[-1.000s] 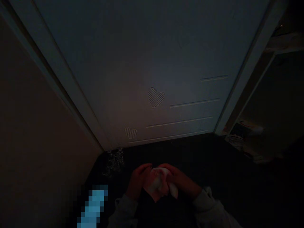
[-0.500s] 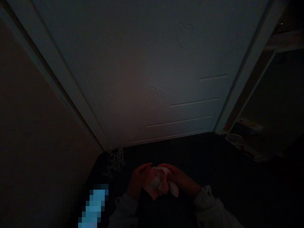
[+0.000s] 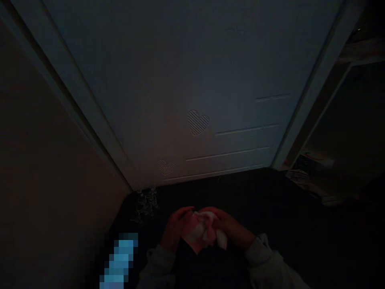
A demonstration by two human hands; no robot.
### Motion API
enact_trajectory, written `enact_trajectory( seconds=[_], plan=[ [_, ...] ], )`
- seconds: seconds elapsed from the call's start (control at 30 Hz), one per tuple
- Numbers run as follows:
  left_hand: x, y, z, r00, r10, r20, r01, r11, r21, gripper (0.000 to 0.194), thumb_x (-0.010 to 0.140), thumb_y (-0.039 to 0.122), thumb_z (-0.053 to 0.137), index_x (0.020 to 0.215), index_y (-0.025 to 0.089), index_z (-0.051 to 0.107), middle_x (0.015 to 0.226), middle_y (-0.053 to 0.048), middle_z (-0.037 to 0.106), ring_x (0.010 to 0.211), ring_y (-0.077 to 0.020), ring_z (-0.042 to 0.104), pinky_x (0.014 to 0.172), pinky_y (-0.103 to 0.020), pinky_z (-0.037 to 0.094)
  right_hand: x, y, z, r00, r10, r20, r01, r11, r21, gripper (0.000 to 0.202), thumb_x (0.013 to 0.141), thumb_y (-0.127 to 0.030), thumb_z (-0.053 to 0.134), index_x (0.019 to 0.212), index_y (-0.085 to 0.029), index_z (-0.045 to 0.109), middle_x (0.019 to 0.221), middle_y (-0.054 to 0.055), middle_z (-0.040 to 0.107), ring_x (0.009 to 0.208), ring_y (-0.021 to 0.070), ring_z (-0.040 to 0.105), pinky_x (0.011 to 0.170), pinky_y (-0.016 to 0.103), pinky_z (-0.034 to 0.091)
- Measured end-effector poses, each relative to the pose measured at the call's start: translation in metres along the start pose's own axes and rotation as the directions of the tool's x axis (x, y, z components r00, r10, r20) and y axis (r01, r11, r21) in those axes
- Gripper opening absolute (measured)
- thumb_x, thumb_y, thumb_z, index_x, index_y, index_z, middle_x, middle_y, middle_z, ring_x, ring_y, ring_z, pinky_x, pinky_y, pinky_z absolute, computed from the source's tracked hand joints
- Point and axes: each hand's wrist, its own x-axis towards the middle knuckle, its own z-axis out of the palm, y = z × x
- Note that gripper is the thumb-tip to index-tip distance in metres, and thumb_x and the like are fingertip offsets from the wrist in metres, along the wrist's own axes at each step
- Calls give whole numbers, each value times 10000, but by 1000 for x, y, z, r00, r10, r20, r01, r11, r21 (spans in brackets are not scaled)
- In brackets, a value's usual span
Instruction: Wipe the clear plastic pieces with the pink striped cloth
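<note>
A crumpled, pale cloth or tissue with a reddish tint is held between both hands at the lower middle of the dim view. My left hand grips its left side, fingers curved over the upper edge. On the other side my right hand has its fingers closed on the top and right of it. Pointed corners of the cloth hang down below the hands. Light-coloured sleeves cover both forearms.
A pale panel with engraved hearts and lines stands in front. Small shiny looped objects lie at its lower left corner. A pixelated bright blue shape is at bottom left. Printed items sit at the right.
The cloth's folds between the hands have shifted slightly, and its upper edge is folded differently near my right hand. Both hands stay in nearly the same place.
</note>
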Motion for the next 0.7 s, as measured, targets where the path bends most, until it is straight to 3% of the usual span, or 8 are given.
enact_trajectory(
  seconds=[0.27,0.53,0.7],
  plan=[
    [2,-1,-2,1000,11,-22,-11,1000,14,156,887,265,601,981,147,639,982,-35,679,892,-191,654,815,-408,522,5,3,-2,997,-61,-45,56,992,-115,222,718,-323,684,896,-189,698,817,15,682,774,196,615,762,339,464],
    [3,-4,-1,1000,12,-28,-12,1000,0,154,885,269,604,971,146,640,974,-33,681,881,-188,656,807,-402,524,4,4,-5,993,-108,-55,96,978,-187,286,745,-404,672,944,-200,703,952,48,699,885,227,626,815,364,471],
    [4,-7,1,999,6,-41,-6,1000,-5,148,886,267,601,960,145,637,947,-27,676,850,-180,654,778,-386,530,5,4,-4,988,-130,-83,108,968,-229,258,758,-412,656,883,-193,711,816,24,690,769,202,619,714,328,480]
  ],
)
